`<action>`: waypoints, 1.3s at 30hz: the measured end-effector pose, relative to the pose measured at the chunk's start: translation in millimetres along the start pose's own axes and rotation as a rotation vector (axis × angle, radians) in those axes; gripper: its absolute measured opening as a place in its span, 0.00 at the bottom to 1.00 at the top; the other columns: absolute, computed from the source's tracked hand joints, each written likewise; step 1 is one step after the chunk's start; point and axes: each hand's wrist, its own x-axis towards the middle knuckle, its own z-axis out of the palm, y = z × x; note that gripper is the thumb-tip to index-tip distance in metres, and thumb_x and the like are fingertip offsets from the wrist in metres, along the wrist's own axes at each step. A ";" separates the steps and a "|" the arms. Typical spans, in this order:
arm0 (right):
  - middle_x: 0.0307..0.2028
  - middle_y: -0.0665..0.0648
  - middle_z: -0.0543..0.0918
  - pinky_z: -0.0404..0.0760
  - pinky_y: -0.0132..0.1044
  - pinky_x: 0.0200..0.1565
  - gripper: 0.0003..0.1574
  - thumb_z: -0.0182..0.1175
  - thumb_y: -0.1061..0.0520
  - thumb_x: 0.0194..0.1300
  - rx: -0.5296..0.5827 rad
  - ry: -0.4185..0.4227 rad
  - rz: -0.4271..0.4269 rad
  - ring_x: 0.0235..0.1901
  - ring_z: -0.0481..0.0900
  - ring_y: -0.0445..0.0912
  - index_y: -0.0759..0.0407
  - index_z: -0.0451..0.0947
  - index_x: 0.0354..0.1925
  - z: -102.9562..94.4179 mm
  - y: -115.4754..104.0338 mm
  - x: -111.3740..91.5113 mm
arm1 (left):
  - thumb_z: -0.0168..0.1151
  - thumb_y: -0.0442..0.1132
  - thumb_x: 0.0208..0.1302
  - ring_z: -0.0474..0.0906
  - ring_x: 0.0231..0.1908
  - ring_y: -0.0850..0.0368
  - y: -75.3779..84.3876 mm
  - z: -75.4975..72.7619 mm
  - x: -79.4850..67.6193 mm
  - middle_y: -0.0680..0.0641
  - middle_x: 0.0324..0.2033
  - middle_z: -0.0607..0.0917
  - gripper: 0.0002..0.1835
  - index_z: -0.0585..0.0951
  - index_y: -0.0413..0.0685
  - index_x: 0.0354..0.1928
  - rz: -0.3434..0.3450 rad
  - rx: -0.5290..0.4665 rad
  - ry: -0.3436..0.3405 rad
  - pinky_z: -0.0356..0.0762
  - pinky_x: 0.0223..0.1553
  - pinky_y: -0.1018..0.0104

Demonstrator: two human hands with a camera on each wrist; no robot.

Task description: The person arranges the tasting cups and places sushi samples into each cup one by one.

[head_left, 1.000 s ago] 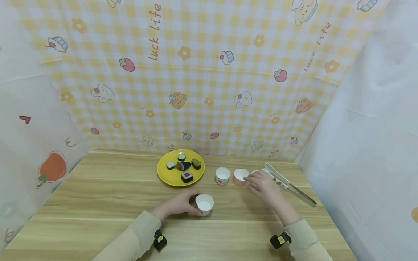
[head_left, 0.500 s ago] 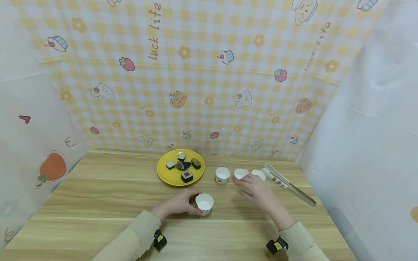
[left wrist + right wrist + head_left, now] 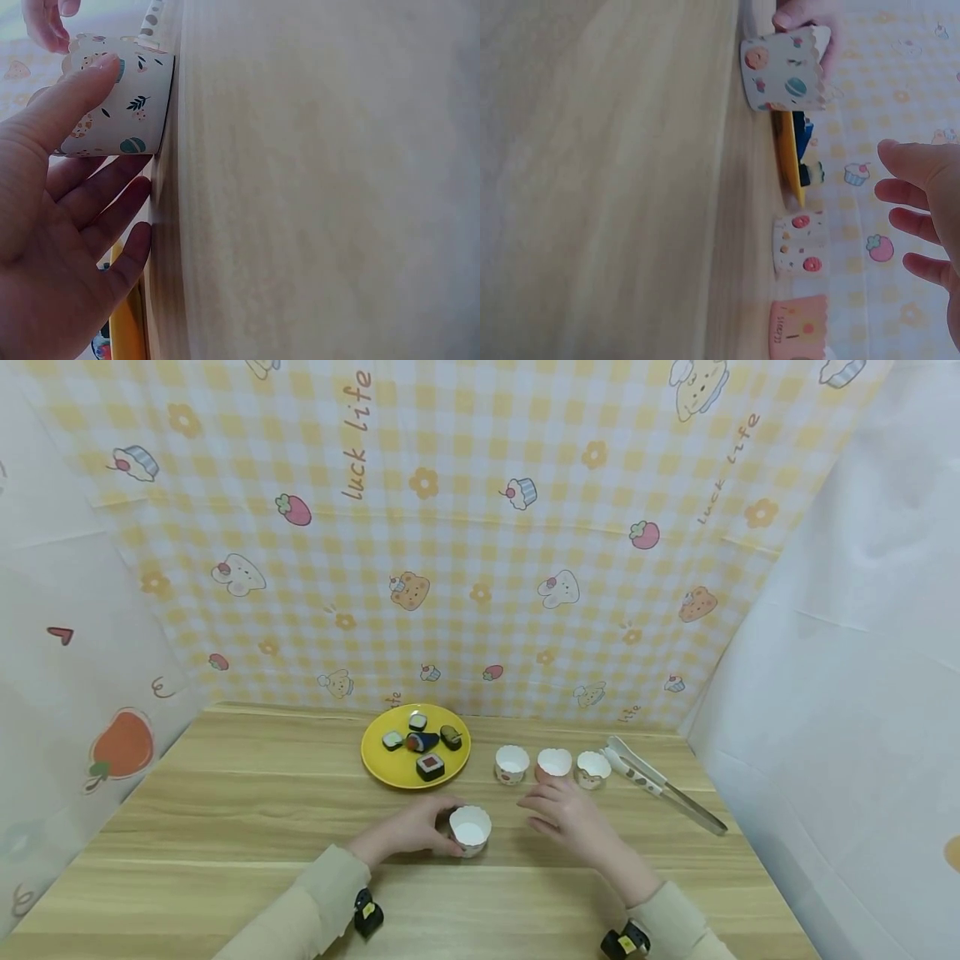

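Observation:
In the head view my left hand (image 3: 411, 828) grips a white paper baking cup (image 3: 470, 831) that stands on the wooden table. Its thumb lies along the cup's printed side (image 3: 133, 112) in the left wrist view, with the fingers on the other side. My right hand (image 3: 567, 817) hovers to the right of that cup, fingers spread and loosely bent, holding nothing. Behind it stand three more paper cups in a row: a white one (image 3: 512, 765), a pink one (image 3: 553, 763) and another pale one (image 3: 592, 769). The pink cup's lower part is partly hidden by my right hand.
A yellow plate (image 3: 382, 768) with several sushi pieces stands at the back, left of the cup row. Tongs (image 3: 666, 785) lie at the right, beside the last cup. A yellow checked cloth (image 3: 480, 543) hangs behind the table.
My right hand has moved left and nearer from the rightmost cup, past the pink cup, uncovering the rightmost cup. The left hand and its cup have stayed in place.

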 end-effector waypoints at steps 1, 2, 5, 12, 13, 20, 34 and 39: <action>0.40 0.51 0.84 0.77 0.49 0.49 0.21 0.75 0.61 0.46 0.006 -0.005 -0.004 0.46 0.78 0.49 0.57 0.84 0.42 1.6 -1.6 0.3 | 0.77 0.46 0.47 0.73 0.51 0.57 0.1 0.1 0.0 0.56 0.49 0.80 0.35 0.76 0.45 0.59 0.001 -0.002 0.001 0.70 0.57 0.56; 0.40 0.51 0.84 0.77 0.48 0.49 0.21 0.74 0.62 0.46 0.008 -0.007 -0.010 0.46 0.78 0.48 0.57 0.84 0.42 3.0 -3.1 0.9 | 0.78 0.46 0.47 0.73 0.51 0.57 0.3 0.2 -0.1 0.55 0.49 0.80 0.35 0.76 0.45 0.58 0.004 -0.006 0.002 0.69 0.57 0.56; 0.40 0.50 0.83 0.77 0.45 0.48 0.21 0.74 0.61 0.47 0.007 -0.019 -0.034 0.44 0.78 0.46 0.56 0.84 0.43 7.2 -7.8 2.1 | 0.78 0.45 0.47 0.74 0.51 0.56 1.2 0.0 -0.1 0.55 0.49 0.80 0.34 0.76 0.45 0.58 0.005 -0.011 0.005 0.69 0.57 0.55; 0.42 0.50 0.84 0.77 0.42 0.49 0.20 0.73 0.59 0.50 0.019 -0.029 -0.086 0.45 0.78 0.46 0.55 0.84 0.45 16.6 -15.7 3.4 | 0.77 0.44 0.48 0.74 0.51 0.56 2.6 0.0 -0.4 0.55 0.49 0.80 0.33 0.77 0.46 0.58 0.004 -0.014 0.000 0.69 0.57 0.56; 0.42 0.50 0.84 0.77 0.41 0.49 0.20 0.72 0.58 0.51 0.023 -0.028 -0.095 0.45 0.78 0.46 0.55 0.84 0.45 17.7 -16.3 3.8 | 0.77 0.44 0.48 0.74 0.51 0.56 2.6 0.0 -0.4 0.55 0.49 0.80 0.33 0.77 0.46 0.57 0.005 -0.014 0.000 0.69 0.57 0.56; 0.43 0.48 0.84 0.77 0.43 0.50 0.20 0.71 0.56 0.53 0.059 -0.045 -0.134 0.46 0.78 0.44 0.54 0.83 0.47 23.6 -21.2 7.2 | 0.77 0.46 0.49 0.74 0.49 0.60 2.4 0.1 -0.5 0.58 0.48 0.80 0.32 0.77 0.48 0.57 0.006 -0.018 -0.007 0.70 0.56 0.58; 0.45 0.48 0.83 0.76 0.39 0.52 0.18 0.70 0.55 0.55 0.030 -0.105 -0.174 0.47 0.78 0.43 0.52 0.83 0.46 32.6 -26.7 10.6 | 0.76 0.47 0.49 0.73 0.50 0.61 2.3 0.2 -1.4 0.58 0.49 0.80 0.33 0.76 0.49 0.58 -0.015 -0.027 -0.008 0.69 0.57 0.58; 0.43 0.48 0.83 0.75 0.38 0.52 0.13 0.69 0.55 0.56 0.014 -0.141 -0.180 0.46 0.78 0.43 0.51 0.84 0.42 34.6 -28.8 13.3 | 0.76 0.47 0.49 0.74 0.49 0.61 1.9 0.2 -1.1 0.58 0.48 0.80 0.32 0.76 0.49 0.58 -0.012 -0.024 -0.011 0.70 0.56 0.60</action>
